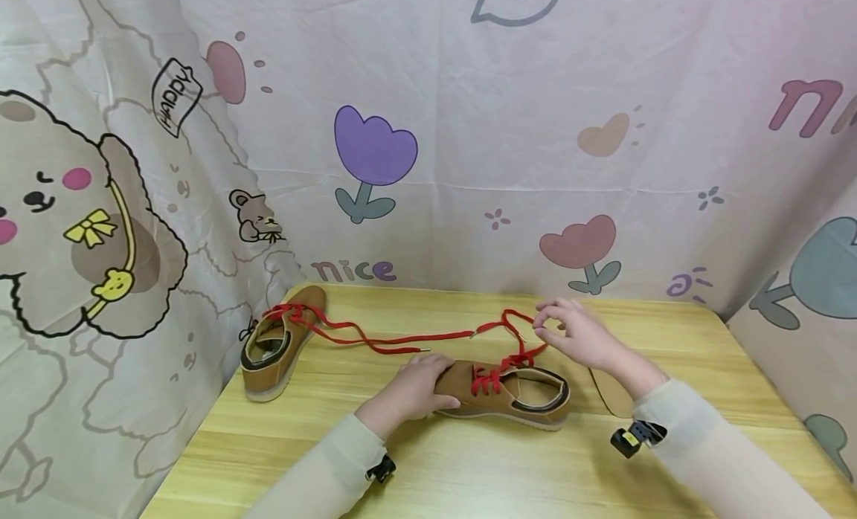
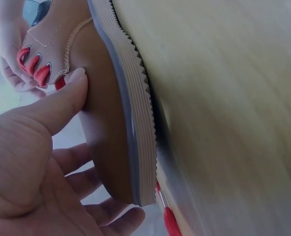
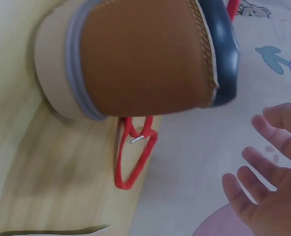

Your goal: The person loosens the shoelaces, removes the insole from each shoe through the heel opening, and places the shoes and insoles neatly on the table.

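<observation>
A brown low shoe (image 1: pixel 498 404) with red laces lies sole down on the table, its toe to the left. My left hand (image 1: pixel 415 389) grips that toe; in the left wrist view the thumb (image 2: pixel 71 96) presses the upper and the fingers wrap the far side. Above and behind the heel, my right hand (image 1: pixel 582 339) hovers with loosely bent fingers. The right wrist view shows these fingers (image 3: pixel 263 169) spread apart, holding nothing. A loose red lace (image 3: pixel 143 152) with a metal tip loops on the table beyond the shoe.
A second brown shoe (image 1: pixel 284 355) stands at the table's left, its long red laces (image 1: pixel 402 340) stretched toward the middle. A flat tan insole-like piece (image 1: pixel 612 395) lies under the right forearm. A printed curtain (image 1: pixel 469 169) hangs behind the table (image 1: pixel 469 474).
</observation>
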A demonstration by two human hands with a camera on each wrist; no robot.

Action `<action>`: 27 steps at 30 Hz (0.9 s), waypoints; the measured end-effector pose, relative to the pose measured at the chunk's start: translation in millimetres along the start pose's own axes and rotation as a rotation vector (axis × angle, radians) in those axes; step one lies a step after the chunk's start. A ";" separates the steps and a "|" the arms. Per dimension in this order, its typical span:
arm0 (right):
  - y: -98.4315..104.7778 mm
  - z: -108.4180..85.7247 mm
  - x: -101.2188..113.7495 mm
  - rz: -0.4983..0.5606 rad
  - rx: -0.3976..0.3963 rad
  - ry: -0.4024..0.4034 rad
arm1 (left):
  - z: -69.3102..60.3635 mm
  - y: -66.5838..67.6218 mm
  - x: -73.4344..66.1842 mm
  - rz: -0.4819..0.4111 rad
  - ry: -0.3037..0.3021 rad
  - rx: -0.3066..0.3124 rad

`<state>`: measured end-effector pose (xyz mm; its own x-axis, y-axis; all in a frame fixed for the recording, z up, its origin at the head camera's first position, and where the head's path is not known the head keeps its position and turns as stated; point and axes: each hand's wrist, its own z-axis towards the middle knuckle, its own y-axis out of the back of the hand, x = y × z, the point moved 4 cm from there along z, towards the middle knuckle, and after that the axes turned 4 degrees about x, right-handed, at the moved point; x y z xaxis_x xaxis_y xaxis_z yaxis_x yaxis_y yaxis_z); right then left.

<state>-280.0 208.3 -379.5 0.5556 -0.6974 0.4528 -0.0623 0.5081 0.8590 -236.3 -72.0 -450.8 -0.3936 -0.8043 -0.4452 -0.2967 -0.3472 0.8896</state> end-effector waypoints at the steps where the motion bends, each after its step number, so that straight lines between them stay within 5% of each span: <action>1: -1.8 -1.0 0.4 -0.011 0.009 0.004 | 0.0 -0.2 0.2 -0.002 0.001 0.001; 27: -42.4 -16.8 3.1 -0.025 0.152 0.072 | 0.7 -3.0 3.5 -0.017 0.005 0.001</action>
<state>-261.7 193.1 -418.5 0.6164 -0.6677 0.4175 -0.1697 0.4050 0.8984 -237.3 -73.5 -455.1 -0.3840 -0.8007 -0.4599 -0.3041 -0.3606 0.8818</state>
